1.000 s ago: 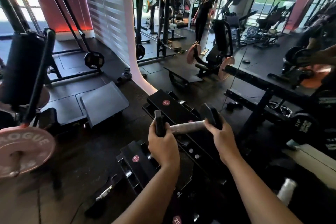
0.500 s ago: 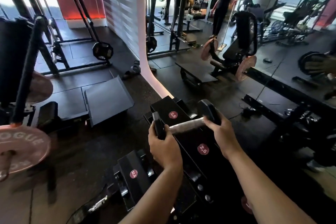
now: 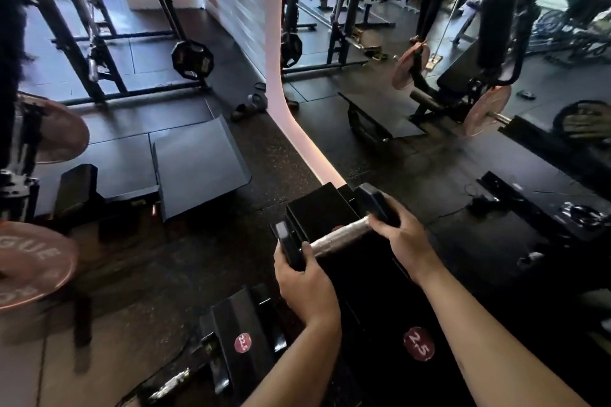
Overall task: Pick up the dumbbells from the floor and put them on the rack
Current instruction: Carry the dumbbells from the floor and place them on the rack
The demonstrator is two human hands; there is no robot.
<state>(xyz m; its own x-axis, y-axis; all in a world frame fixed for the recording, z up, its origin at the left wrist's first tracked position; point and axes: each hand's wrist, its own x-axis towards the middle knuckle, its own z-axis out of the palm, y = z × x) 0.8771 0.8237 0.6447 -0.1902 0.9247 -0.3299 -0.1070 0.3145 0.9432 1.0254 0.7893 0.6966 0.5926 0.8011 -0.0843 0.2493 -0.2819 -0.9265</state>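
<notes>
A black dumbbell (image 3: pixel 340 236) with a knurled silver handle is held level above the black rack (image 3: pixel 317 208). My left hand (image 3: pixel 305 284) grips its near-left head and my right hand (image 3: pixel 401 236) grips its far-right head. The rack's sloped shelves carry round red weight labels, one reading 2.5 (image 3: pixel 419 343) and one on the lower tier (image 3: pixel 243 343). Another dumbbell (image 3: pixel 172 383) lies on the floor at the lower left, partly hidden by the rack.
A pink Rogue weight plate (image 3: pixel 33 266) on a machine juts in at the left. A black platform (image 3: pixel 198 165) lies on the floor ahead. A wall mirror (image 3: pixel 429 76) stands behind the rack, with a person reflected in it. Small kettlebells (image 3: pixel 254 102) sit by the mirror's edge.
My view has moved closer to the rack and tipped down. The dumbbell, still in both hands, has shifted forward over the rack's upper shelf.
</notes>
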